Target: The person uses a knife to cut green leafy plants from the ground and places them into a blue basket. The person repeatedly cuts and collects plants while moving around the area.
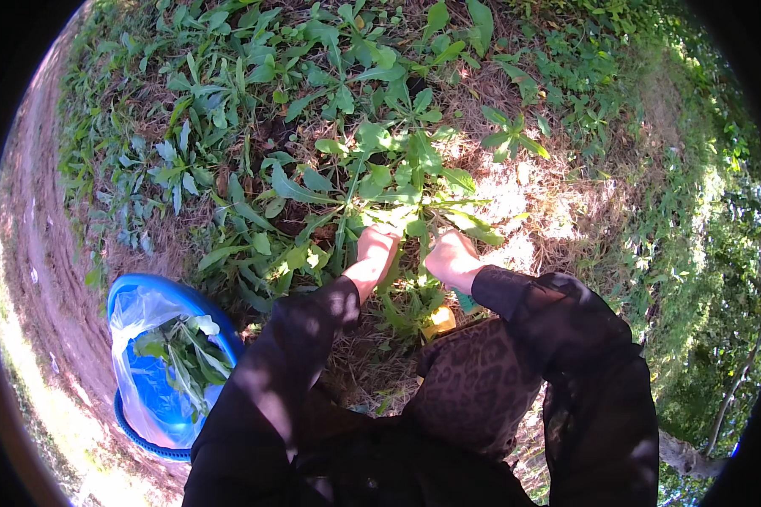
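Observation:
My left hand (377,250) is low among the leaves at the base of a leafy green plant (371,184), its fingers partly lost in glare and foliage. Just to its right, my right hand (451,253) is curled beside the same growth, near some long leaves (475,227). What the fingers of either hand grip cannot be made out. A green object (466,301), mostly hidden, shows below my right wrist. At the lower left stands a blue plastic bucket (212,310) lined with a clear plastic bag (127,323); picked green leaves (184,358) lie inside it.
Leafy plants (215,95) cover the ground ahead and to the left. Dry grass (564,209) lies to the right, with denser greenery beyond. A dirt track (44,266) runs along the far left. A yellow item (441,321) shows near my knee, and a branch (688,455) lies at the lower right.

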The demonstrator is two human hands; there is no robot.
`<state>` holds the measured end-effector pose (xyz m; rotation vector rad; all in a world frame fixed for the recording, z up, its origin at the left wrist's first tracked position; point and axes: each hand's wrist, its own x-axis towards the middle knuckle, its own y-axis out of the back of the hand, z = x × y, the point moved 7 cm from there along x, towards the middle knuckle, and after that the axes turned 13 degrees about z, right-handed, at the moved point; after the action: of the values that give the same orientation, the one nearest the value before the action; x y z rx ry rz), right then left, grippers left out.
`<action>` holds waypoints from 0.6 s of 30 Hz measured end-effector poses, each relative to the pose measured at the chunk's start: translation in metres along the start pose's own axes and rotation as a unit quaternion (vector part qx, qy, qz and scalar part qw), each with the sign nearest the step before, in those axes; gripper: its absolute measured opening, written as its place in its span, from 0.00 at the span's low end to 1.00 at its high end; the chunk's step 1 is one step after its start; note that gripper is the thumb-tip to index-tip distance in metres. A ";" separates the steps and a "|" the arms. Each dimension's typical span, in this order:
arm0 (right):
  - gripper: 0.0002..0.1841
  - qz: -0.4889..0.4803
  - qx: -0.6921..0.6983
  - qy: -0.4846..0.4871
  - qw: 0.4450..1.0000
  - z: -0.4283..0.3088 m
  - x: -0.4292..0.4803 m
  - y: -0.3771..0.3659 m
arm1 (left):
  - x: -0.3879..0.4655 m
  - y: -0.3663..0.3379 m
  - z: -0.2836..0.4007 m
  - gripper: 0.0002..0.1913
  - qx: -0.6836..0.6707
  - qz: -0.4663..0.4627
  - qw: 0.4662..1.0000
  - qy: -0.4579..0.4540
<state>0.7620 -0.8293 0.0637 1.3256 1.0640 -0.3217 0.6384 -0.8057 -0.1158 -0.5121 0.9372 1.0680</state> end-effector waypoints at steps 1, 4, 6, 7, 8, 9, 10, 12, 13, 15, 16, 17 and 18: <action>0.12 0.020 0.009 0.020 1.000 0.001 0.002 -0.003 | 0.006 0.007 -0.005 0.05 0.013 0.024 0.999 -0.018; 0.10 0.033 0.000 0.036 0.999 0.016 0.004 -0.004 | 0.017 0.006 -0.012 0.04 0.052 0.068 0.994 -0.072; 0.09 0.071 0.013 0.149 0.986 0.029 0.019 -0.020 | 0.020 0.017 -0.011 0.05 0.138 0.095 0.951 -0.259; 0.10 0.098 0.019 0.179 0.979 0.054 0.023 -0.022 | 0.010 -0.001 -0.005 0.07 0.139 0.069 0.969 -0.192; 0.11 0.246 -0.007 0.316 0.916 0.045 -0.007 -0.006 | 0.000 -0.003 0.002 0.09 0.143 0.062 0.980 -0.125; 0.11 0.274 0.014 0.294 0.916 0.079 0.003 -0.009 | -0.012 -0.018 0.012 0.08 0.130 0.050 0.985 -0.100; 0.10 0.244 0.073 0.249 0.934 0.078 0.001 -0.013 | -0.015 -0.010 0.014 0.08 0.122 0.062 0.988 -0.070; 0.09 0.161 0.091 0.204 0.961 0.068 0.004 -0.022 | -0.015 0.002 0.012 0.09 0.085 0.085 0.992 -0.031; 0.08 0.114 0.046 0.198 0.973 0.062 0.013 -0.022 | -0.018 0.001 0.013 0.09 0.070 0.087 0.993 -0.035; 0.09 0.047 0.045 0.022 0.998 0.024 0.005 -0.006 | -0.016 0.014 0.010 0.09 0.044 0.108 0.993 -0.036; 0.11 0.041 0.034 0.021 0.998 0.012 0.003 0.004 | -0.006 0.009 0.001 0.08 0.001 0.100 0.995 -0.018; 0.12 0.033 0.024 0.011 0.999 0.014 0.007 0.007 | -0.007 0.000 -0.003 0.08 -0.018 0.069 0.997 0.002; 0.14 0.029 -0.011 0.052 0.998 0.007 0.012 0.004 | -0.005 -0.002 -0.008 0.09 -0.042 0.048 0.998 0.022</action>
<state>0.7742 -0.8296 0.0562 1.3613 1.1108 -0.1994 0.6357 -0.8154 -0.1158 -0.5660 0.9655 1.1906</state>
